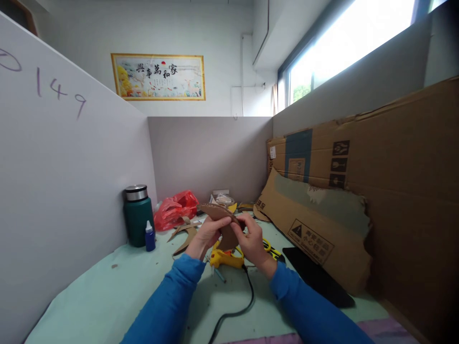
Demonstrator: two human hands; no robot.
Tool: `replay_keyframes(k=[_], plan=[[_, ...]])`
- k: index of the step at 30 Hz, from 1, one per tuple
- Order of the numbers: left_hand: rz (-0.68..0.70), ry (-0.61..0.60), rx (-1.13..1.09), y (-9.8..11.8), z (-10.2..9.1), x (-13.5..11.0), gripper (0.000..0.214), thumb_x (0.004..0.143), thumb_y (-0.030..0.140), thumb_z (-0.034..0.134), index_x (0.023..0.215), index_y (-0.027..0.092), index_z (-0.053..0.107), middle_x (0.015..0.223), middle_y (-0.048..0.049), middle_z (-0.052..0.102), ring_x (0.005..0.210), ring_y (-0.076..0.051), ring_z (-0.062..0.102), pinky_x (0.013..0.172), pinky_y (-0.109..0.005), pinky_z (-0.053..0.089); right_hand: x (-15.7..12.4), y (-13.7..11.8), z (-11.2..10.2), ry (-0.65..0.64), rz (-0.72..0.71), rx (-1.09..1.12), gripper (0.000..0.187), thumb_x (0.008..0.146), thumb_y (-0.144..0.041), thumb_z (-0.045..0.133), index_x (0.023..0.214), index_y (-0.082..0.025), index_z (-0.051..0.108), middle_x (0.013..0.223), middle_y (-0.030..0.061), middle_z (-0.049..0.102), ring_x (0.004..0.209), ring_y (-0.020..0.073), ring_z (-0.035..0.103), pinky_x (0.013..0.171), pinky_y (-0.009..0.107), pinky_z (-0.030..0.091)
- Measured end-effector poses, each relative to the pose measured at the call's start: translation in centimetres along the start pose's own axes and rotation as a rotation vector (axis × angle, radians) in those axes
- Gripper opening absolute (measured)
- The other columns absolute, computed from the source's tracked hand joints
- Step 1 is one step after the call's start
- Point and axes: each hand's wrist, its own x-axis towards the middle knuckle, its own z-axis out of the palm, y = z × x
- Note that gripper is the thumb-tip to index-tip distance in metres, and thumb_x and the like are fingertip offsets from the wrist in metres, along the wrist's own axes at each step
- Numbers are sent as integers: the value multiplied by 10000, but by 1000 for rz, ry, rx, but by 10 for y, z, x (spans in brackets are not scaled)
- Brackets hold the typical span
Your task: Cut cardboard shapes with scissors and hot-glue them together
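Both my hands hold a curved brown cardboard piece (pixel 217 213) up over the pale green tabletop (pixel 107 291). My left hand (pixel 207 235) grips its left side, fingers pinched on the edge. Its right side is pinched by my right hand (pixel 253 239). A yellow hot glue gun (pixel 226 258) lies on the table just below my hands, its black cord (pixel 238 306) trailing toward me. Yellow-handled scissors (pixel 269 248) lie right of the glue gun, partly hidden by my right hand.
A dark green flask (pixel 137 216) and a small blue bottle (pixel 149 236) stand at the left partition. A red plastic bag (pixel 177 208) and cardboard scraps (pixel 185 232) lie behind. Large cardboard sheets (pixel 322 210) lean on the right wall; a black pad (pixel 315 274) lies beneath them.
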Motion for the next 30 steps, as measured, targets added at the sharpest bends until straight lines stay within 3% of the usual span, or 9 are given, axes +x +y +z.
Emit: replay_keyframes(k=[4,7,10,11,13,16,21,27,30], plan=[[31,69,-13,3,-2,1,329,552,243,824,829,123,693,819,-68,705,749,-179,644,772,-309,493,8,5,-6,-12,26,12,223,918,-381,442,876,-208,577,811,21,599,742,151,550,681,261,432],[94,140,-45,9,-5,4,297,581,265,809,815,132,683,807,-61,710,736,-177,657,767,-315,508,20,16,-18,-38,181,-205,324,936,-424,368,883,-196,593,783,32,637,714,159,573,651,259,423],[104,302,-103,13,-12,9,316,575,275,811,825,148,665,794,-38,714,716,-168,666,729,-301,519,26,32,-31,-495,405,-732,358,928,-413,349,922,-203,638,900,72,684,822,185,615,661,265,405],[96,362,-126,14,-14,10,333,562,270,816,830,152,660,780,-27,713,702,-162,666,717,-294,522,26,37,-34,-591,444,-785,316,893,-397,421,866,-194,662,887,93,693,824,206,628,640,271,398],[73,439,-162,14,-19,13,354,542,261,823,833,152,652,747,-12,710,672,-154,665,700,-286,528,23,44,-37,-738,497,-840,226,761,-390,603,736,-180,681,816,111,701,778,236,650,601,274,394],[40,449,-204,14,-21,14,349,536,256,822,816,142,648,711,-15,707,649,-160,666,686,-292,537,16,48,-34,-876,514,-888,231,615,-345,724,777,-181,702,872,127,710,819,279,660,596,283,406],[55,382,-222,17,-18,10,311,544,266,813,778,139,651,720,-33,715,689,-183,681,724,-310,545,8,49,-28,-925,477,-944,312,702,-289,653,996,-188,679,1065,147,679,964,291,636,650,298,429],[46,366,-253,17,-18,11,315,553,260,811,797,136,654,728,-37,716,688,-185,680,734,-313,540,5,49,-23,-878,453,-950,233,768,-237,601,974,-157,674,1033,164,681,952,288,631,683,309,427],[53,389,-290,15,-19,15,307,564,241,811,801,123,656,748,-49,716,684,-175,671,729,-304,531,4,43,-16,-800,403,-896,285,881,-370,477,936,-164,667,1011,144,678,941,259,619,706,304,421]])
